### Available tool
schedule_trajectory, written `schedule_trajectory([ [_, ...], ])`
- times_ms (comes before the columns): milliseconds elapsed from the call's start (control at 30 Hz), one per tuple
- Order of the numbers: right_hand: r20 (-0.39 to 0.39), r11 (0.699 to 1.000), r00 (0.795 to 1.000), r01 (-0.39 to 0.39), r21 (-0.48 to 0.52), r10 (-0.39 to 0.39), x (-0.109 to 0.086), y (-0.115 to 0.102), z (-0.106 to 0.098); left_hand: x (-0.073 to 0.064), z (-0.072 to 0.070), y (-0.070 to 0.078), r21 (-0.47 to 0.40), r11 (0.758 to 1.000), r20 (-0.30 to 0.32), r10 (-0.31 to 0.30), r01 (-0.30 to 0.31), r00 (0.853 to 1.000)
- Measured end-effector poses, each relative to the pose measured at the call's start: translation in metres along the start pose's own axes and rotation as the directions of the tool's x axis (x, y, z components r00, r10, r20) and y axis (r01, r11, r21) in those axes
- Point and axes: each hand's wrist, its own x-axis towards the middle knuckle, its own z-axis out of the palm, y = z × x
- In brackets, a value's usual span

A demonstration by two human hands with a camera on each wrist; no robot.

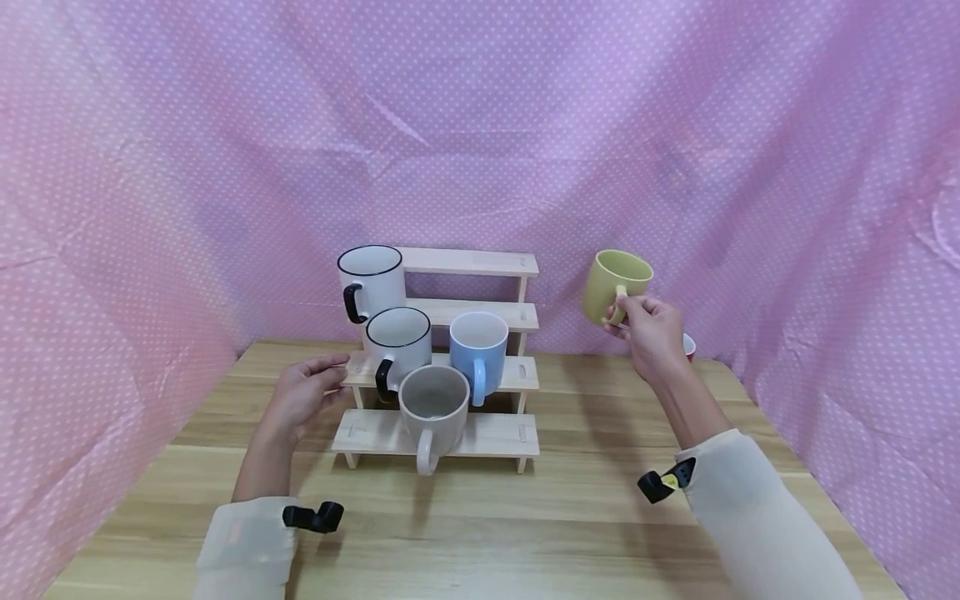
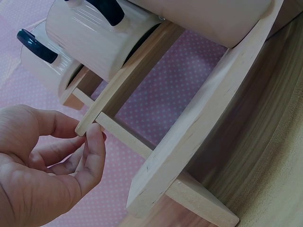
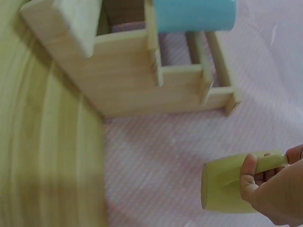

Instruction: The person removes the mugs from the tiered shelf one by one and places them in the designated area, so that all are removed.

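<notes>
In my right hand [image 1: 654, 337] I grip a yellow-green mug [image 1: 606, 292] by its handle, raised in the air right of the stepped wooden rack [image 1: 495, 423]. The thumb and fingers close round that handle in the right wrist view. My left hand [image 1: 303, 392] pinches the left end of the rack's second step from the bottom [image 2: 106, 101]. On the rack stand a grey mug [image 1: 433, 417] on the lowest step, a light blue mug [image 1: 487, 354] and a black-rimmed white mug [image 1: 401, 350] above it, and another black-rimmed white mug [image 1: 375, 287] higher at the left.
A small red and white cup [image 1: 689, 346] stands at the right, mostly hidden behind my right hand. The rack rests on a wooden table [image 1: 480, 533]. Pink dotted cloth [image 1: 480, 125] hangs behind and along both sides. The rack's top step [image 1: 472, 262] extends rightward from the upper white mug.
</notes>
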Motion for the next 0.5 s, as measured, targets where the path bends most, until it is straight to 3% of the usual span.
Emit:
schedule_trajectory([
  [500,-0.04,0.996,0.996,-0.077,-0.045,0.075,0.013,0.052,-0.042,-0.002,0.0,0.002,0.012,1.0,-0.013,-0.002,0.002,1.0],
])
